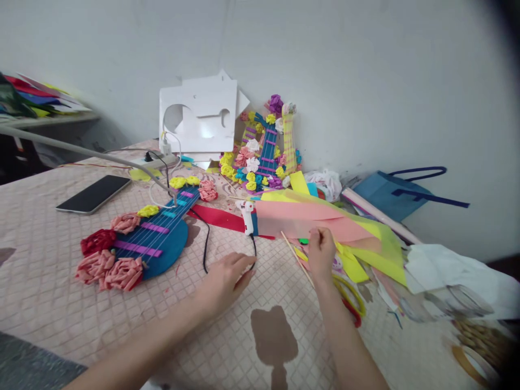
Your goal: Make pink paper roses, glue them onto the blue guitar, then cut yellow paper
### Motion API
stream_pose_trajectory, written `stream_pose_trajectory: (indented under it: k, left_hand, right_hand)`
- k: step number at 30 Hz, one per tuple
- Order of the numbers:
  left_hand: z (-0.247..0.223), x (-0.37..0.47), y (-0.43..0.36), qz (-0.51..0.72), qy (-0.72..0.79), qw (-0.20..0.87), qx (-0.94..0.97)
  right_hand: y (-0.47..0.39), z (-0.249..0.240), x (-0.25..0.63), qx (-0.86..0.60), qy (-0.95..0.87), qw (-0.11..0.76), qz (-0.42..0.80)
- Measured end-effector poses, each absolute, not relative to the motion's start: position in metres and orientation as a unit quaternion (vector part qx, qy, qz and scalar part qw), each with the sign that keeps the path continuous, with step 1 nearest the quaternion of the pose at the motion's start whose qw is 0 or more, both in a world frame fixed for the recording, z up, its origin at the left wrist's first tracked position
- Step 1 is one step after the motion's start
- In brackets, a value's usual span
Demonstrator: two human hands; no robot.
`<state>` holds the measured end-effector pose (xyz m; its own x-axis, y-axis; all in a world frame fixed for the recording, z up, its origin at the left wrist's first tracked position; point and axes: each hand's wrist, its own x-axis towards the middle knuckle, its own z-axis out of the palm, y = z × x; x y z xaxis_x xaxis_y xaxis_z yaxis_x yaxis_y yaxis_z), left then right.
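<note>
My left hand (228,277) is low over the table, its thumb and loosely bent fingers apart. The fingertips are nearest the black cord of a white and blue glue gun (248,218). On the right, my right hand (322,250) is closed, thumb against fingers; whatever is in it is too small to make out. Behind it lies a sheet of pink crepe paper (292,216) over yellow crepe paper (384,246). A thin wooden stick (296,254) and yellow-and-red-handled scissors (352,298) are close to this hand. A blue paper guitar (168,233) with crepe flowers lies left.
A phone (94,194) lies at the left, near a power strip and a white cable. White cut-out boards (199,119) and flower-covered guitars (268,146) lean on the wall. A blue bag (392,195), white plastic and a tape roll (473,365) are at the right.
</note>
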<state>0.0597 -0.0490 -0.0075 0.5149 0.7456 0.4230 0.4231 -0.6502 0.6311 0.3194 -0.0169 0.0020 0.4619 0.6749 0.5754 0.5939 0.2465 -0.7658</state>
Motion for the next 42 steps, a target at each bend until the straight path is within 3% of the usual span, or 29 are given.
stream_pose_trajectory:
  k: [8, 17, 22, 25, 29, 34, 42]
  left_hand:
    - [-0.012, 0.044, -0.066, 0.419, 0.271, 0.101, 0.861]
    - [-0.017, 0.044, -0.068, 0.427, 0.247, 0.150, 0.857]
    - [-0.017, 0.042, -0.067, 0.445, 0.241, 0.155, 0.848]
    - [-0.017, 0.040, -0.066, 0.458, 0.245, 0.157, 0.840]
    - [-0.016, 0.039, -0.065, 0.463, 0.253, 0.163, 0.834]
    - [-0.014, 0.039, -0.066, 0.444, 0.268, 0.173, 0.837]
    - [-0.016, 0.042, -0.067, 0.458, 0.276, 0.204, 0.820]
  right_hand:
    - [0.100, 0.054, 0.281, -0.534, -0.635, 0.555, -0.064]
    - [0.215, 0.053, 0.218, -0.519, -0.757, 0.394, -0.047]
    - [0.244, 0.036, 0.205, -0.540, -0.800, 0.262, -0.015]
    - [0.247, 0.037, 0.206, -0.540, -0.810, 0.228, -0.009]
    - [0.235, 0.049, 0.217, -0.511, -0.828, 0.230, 0.013]
    - [0.204, 0.058, 0.245, -0.530, -0.794, 0.293, 0.046]
    - [0.118, 0.020, 0.280, -0.578, -0.712, 0.362, 0.166]
